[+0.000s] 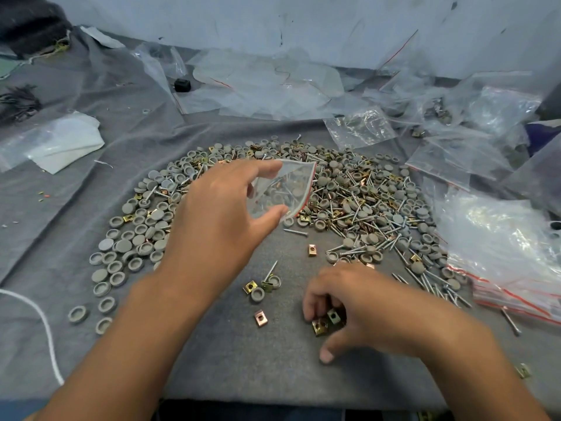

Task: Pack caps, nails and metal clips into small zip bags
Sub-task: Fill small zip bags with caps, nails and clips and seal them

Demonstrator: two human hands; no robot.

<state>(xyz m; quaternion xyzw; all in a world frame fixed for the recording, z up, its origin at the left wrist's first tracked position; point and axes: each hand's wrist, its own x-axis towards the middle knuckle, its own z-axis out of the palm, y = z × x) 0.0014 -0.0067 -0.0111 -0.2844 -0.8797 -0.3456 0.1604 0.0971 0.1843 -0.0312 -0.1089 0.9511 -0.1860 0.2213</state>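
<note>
Across the grey felt cloth (212, 360) that covered our table, a broad arc of mixed parts (349, 196) curved from left to right: grey round caps (133, 247) mostly on the left, long nails (391, 241) and brass-coloured metal clips (312, 250) thicker toward the middle and right. Behind the arc lay a heap of loose clear plastic bags (273, 83), and to our right a stack of red-striped zip bags (510, 287), some of them already holding parts. A folded white sheet in plastic (60, 144) sat well apart at the left, a white cord (45, 323) trailed off the near left edge, and a small black block (182, 85) rested among the far bags.

Our left hand (218, 220) was raised over the middle of the arc, forefinger and thumb pinching the edge of a small zip bag (282, 189), its red-lined mouth turned away to the right; we could not tell whether anything was inside, as the heap showed through it. Our right hand (364, 311) was down on the cloth nearer to us, fingers curled around a couple of metal clips (326, 322), the thumb stretched out toward us. Between the hands lay a small scatter of strays (262, 284): two caps, a nail, and a few clips.
</note>
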